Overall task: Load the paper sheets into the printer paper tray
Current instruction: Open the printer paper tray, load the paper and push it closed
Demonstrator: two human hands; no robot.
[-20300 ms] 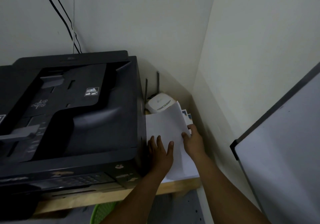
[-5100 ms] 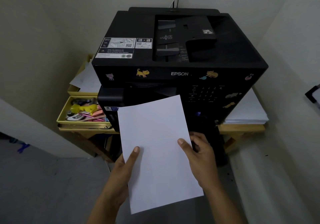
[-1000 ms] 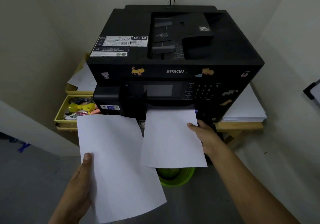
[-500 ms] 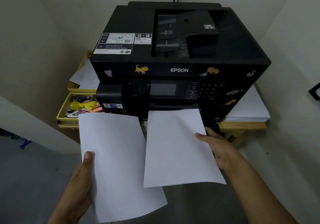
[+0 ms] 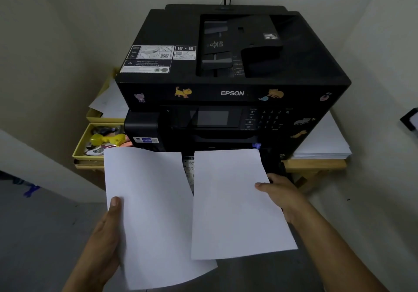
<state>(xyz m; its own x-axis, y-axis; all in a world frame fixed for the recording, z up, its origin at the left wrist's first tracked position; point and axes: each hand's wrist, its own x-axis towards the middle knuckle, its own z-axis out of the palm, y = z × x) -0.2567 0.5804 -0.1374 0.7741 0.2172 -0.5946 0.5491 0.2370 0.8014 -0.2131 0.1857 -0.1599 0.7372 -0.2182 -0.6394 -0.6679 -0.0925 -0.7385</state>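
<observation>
Black Epson printer [image 5: 233, 70] at 12 o'clock, on a wood bench [image 5: 314, 164]. Cat stickers on its front. Left hand [image 5: 106, 230] at 7 o'clock, thumb on top, pinching left sheet [image 5: 149, 212] by its left edge. Right hand [image 5: 282, 196] at 4 o'clock, thumb on top, pinching right sheet [image 5: 235, 203] by its right edge. Right sheet's near left corner lying over the left sheet. Top edge of right sheet just at the printer's low front, below the screen; can't tell if it's in a slot. Left sheet held apart from the printer, w/ its top edge a bit curled. White paper stack [image 5: 325, 142] on the bench at 3 o'clock. Yellow trays [image 5: 83, 149] w/ small stuff at 9 o'clock.
</observation>
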